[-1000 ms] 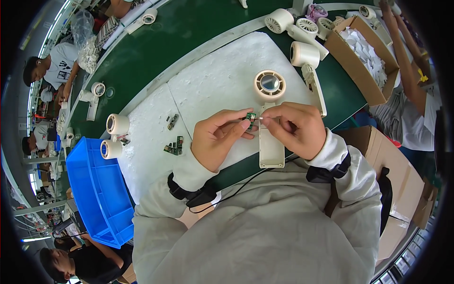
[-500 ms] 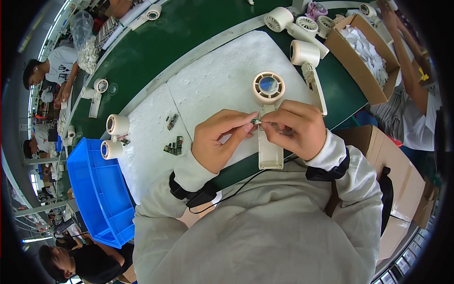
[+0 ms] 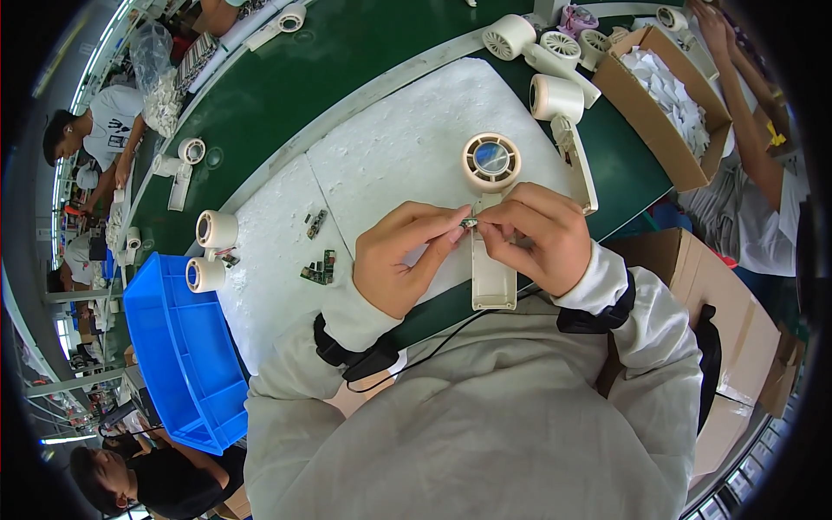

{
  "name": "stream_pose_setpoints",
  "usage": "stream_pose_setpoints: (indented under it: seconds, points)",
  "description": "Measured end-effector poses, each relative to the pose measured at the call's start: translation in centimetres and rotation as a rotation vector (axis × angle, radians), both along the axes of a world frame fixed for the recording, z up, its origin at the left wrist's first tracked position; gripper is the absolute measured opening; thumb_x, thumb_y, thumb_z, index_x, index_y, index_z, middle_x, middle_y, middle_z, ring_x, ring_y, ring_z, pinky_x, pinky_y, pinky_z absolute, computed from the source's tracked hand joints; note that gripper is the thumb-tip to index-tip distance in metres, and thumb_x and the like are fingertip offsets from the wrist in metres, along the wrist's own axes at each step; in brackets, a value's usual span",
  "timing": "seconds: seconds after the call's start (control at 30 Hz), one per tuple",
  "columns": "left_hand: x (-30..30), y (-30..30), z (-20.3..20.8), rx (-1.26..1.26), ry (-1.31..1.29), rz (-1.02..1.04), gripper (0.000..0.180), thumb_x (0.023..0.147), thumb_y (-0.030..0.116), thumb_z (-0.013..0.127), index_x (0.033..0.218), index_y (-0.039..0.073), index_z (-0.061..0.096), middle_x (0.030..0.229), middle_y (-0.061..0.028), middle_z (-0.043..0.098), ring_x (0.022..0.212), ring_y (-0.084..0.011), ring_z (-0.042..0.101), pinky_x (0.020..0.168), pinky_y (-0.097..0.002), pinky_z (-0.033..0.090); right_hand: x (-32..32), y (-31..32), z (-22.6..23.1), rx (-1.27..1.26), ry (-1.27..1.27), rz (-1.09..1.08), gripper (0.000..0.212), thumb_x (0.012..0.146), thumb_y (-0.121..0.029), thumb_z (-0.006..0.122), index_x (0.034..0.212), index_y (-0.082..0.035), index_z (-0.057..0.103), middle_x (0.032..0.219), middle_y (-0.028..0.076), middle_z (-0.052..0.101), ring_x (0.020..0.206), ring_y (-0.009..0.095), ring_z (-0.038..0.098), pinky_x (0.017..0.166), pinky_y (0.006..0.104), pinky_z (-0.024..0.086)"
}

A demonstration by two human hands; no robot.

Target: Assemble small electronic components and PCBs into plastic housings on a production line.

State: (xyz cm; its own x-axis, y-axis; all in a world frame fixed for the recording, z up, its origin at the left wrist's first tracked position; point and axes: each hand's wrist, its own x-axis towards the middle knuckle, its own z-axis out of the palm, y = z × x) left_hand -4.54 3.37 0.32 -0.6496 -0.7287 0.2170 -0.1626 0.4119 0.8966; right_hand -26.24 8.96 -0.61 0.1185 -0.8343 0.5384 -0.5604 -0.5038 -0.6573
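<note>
My left hand (image 3: 394,256) pinches a small green circuit board (image 3: 468,223) between thumb and fingertips. From the other side, the fingers of my right hand (image 3: 548,238) close at the board's edge; whatever they grip there is too small to make out. Under both hands lies a cream handheld fan (image 3: 492,163), its round head away from me and its open handle shell (image 3: 494,284) toward me. The handle's upper part is mostly hidden by my fingers. Left of my hands, several loose green circuit boards (image 3: 319,268) rest on the white foam mat (image 3: 390,130).
A blue divided bin (image 3: 186,355) stands at the left, beside another cream fan (image 3: 215,229). More fans (image 3: 556,97) and a cardboard box of white pieces (image 3: 667,100) sit at the back right. Fan parts (image 3: 180,173) lie on the green conveyor (image 3: 251,113). Co-workers are at both sides.
The fan parts on the green conveyor have shifted slightly to the right. My right hand has moved a little left; both hands keep their pinch at the circuit board.
</note>
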Motion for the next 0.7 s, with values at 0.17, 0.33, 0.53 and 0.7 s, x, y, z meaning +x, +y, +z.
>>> stream_pose_setpoints:
  seconds: [0.17,0.33,0.53,0.7]
  points:
    - [-0.5,1.0,0.3,-0.209,-0.04,0.116,0.033,0.092,-0.008,0.066,0.124,0.001,0.071,0.103,-0.0127,0.067,0.085,-0.0174,0.069,0.077,-0.0279,0.055,1.8,0.6,-0.1,0.111,-0.142,-0.118,0.01,0.08,0.001,0.076,0.09,0.001,0.071,0.072,0.005,0.055,0.058,0.012,0.052,0.053,0.0267,0.042]
    - [-1.5,2.0,0.3,-0.377,-0.044,0.258,0.036,0.088,-0.011,0.069,0.122,-0.001,0.071,0.101,-0.0133,0.067,0.082,-0.0188,0.069,0.073,-0.0275,0.054,3.2,0.7,1.2,0.21,-0.291,-0.193,0.009,0.08,0.001,0.075,0.088,0.002,0.071,0.069,0.004,0.054,0.057,0.011,0.049,0.052,0.0254,0.039]
    - [-2.3,2.5,0.9,-0.467,-0.148,0.267,0.034,0.088,-0.012,0.068,0.121,-0.003,0.071,0.101,-0.0126,0.066,0.084,-0.0193,0.069,0.074,-0.0273,0.054,3.2,0.9,1.1,0.277,-0.389,-0.209,0.009,0.08,0.001,0.075,0.087,0.001,0.071,0.069,0.004,0.054,0.057,0.011,0.049,0.052,0.0256,0.04]
    - [-1.4,1.1,0.4,-0.118,-0.049,0.114,0.045,0.088,-0.012,0.068,0.131,-0.001,0.063,0.113,-0.0112,0.064,0.096,-0.0185,0.069,0.08,-0.0291,0.056,1.5,0.7,-0.2,0.241,-0.375,-0.112,0.008,0.081,0.0,0.075,0.088,0.0,0.072,0.069,0.004,0.055,0.056,0.012,0.051,0.053,0.027,0.042]
